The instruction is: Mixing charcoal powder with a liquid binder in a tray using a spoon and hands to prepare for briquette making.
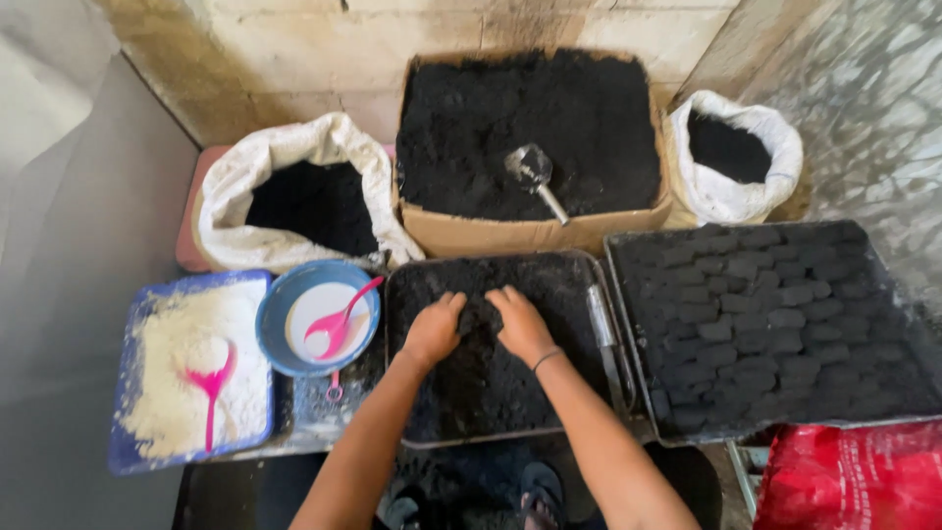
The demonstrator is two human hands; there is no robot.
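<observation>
Blue bowl (280, 329) with pink spoon (339, 324), cardboard box (491, 236), red sack (854, 481).

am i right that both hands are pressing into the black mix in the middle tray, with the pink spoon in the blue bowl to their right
Not quite. The head view shows the left hand and right hand pressing into the black mix in the middle tray, but the blue bowl with the pink spoon sits to their left, not their right.

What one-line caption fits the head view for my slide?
Both hands, left hand and right hand, press into black powder in a dark tray, beside a tray of formed black blocks.
</observation>
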